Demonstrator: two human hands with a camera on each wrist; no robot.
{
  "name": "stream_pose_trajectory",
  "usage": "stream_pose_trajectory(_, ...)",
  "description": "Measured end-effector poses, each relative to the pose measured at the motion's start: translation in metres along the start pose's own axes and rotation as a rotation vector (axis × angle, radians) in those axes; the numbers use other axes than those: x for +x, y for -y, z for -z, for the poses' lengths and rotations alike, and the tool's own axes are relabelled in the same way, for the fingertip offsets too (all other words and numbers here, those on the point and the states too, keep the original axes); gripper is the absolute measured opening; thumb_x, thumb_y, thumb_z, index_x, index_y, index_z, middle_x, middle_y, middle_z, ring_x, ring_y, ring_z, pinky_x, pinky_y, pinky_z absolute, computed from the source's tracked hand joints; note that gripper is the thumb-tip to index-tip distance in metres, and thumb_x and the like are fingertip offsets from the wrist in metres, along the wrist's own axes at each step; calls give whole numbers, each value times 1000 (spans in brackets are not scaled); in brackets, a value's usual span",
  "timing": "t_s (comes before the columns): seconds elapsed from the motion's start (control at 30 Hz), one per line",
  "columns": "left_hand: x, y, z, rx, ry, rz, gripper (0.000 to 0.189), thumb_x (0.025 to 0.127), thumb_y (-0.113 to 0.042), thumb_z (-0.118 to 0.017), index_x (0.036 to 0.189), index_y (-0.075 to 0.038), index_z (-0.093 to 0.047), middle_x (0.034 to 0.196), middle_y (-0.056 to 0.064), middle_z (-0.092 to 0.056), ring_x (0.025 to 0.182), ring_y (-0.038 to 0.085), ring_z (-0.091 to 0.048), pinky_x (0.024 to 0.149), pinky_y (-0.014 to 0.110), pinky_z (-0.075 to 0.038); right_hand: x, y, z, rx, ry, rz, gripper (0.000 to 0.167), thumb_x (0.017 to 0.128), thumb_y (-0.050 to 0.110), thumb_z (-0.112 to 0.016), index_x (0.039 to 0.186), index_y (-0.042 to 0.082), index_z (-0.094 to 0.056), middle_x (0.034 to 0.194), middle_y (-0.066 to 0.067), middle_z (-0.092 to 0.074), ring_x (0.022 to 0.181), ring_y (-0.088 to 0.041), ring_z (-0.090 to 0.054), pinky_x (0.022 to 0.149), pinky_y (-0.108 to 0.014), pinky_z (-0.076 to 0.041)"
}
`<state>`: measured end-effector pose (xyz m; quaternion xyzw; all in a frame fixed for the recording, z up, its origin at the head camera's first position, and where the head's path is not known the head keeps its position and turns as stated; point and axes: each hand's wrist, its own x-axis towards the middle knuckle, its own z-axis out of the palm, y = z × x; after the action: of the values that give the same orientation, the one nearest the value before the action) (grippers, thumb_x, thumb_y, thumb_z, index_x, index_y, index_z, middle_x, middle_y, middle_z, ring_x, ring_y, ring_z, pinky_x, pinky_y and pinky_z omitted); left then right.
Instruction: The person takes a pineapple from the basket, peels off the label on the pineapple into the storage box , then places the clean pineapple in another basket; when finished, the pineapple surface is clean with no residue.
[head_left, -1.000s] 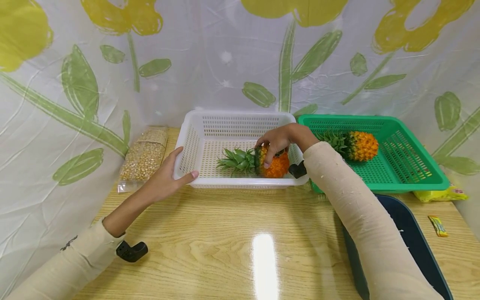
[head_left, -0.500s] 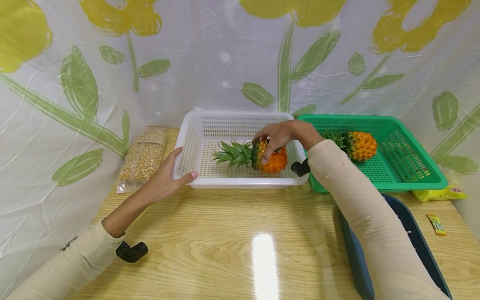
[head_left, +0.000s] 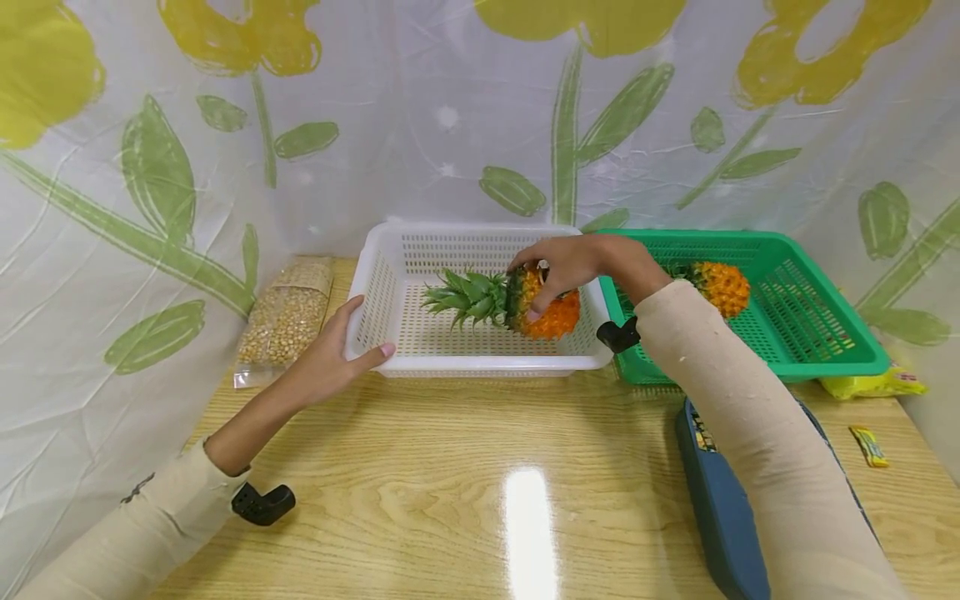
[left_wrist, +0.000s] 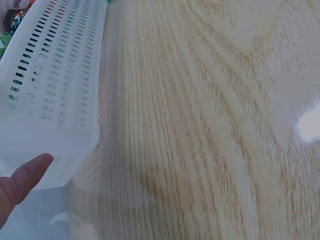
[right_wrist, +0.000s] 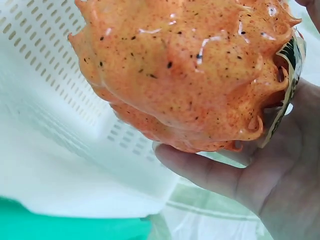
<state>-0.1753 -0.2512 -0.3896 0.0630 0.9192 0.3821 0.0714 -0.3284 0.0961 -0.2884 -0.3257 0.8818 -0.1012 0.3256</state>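
My right hand (head_left: 566, 265) grips an orange pineapple (head_left: 557, 321) from above, inside the white basket (head_left: 480, 364). Its leafy crown (head_left: 468, 296) points left. In the right wrist view, the pineapple (right_wrist: 185, 75) is glossy and dark-flecked, with a patterned label (right_wrist: 287, 85) near the palm. My thumb lies along its underside there. My left hand (head_left: 330, 362) rests at the front left corner of the basket, thumb over the front rim and fingers along the left side. The left wrist view shows that thumb (left_wrist: 32, 172) straight against the basket.
A green basket (head_left: 832, 368) with a second pineapple (head_left: 723, 287) stands at right. A dark blue container (head_left: 723, 517) lies partly under my right sleeve. Bagged corn kernels (head_left: 281, 312) lie at left. A small yellow packet (head_left: 868, 446) and a yellow bag (head_left: 873, 383) are at right.
The pineapple in my right hand has risen slightly within the white basket. My right forearm has shifted right, and the blue container looks tilted, showing more of its side. My left hand stays put.
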Motion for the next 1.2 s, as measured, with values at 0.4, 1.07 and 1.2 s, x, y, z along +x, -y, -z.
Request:
stream_pose_trajectory(0.4, 1, -2, 0, -5, 3, 8, 101, 96, -55, -60, 162, -11, 3, 165, 28, -7, 148, 54, -17, 110, 77, -21, -28, 1, 2, 22, -66, 66, 95, 78, 52, -83, 156, 22, -37, 159, -9, -34, 137, -34, -44, 106, -52, -44)
stream_pose_trajectory(1.07, -1, -2, -1, -23, -4, -3, 101, 96, -52, -61, 162, -10, 3, 162, 31, -14, 144, 54, -27, 110, 74, -25, -65, 12, -9, -61, -124, 142, 93, 79, 56, -80, 155, 22, -38, 154, -4, -43, 128, -23, -51, 102, -48, -46)
stream_pose_trajectory(1.2, 0, -2, -1, -22, -8, -8, 100, 97, -51, -61, 162, -9, 3, 162, 31, -15, 144, 54, -27, 110, 74, -25, -72, 14, -13, -58, -134, 158, 90, 80, 54, -80, 154, 21, -39, 152, -5, -45, 125, -24, -52, 100, -48, -47)
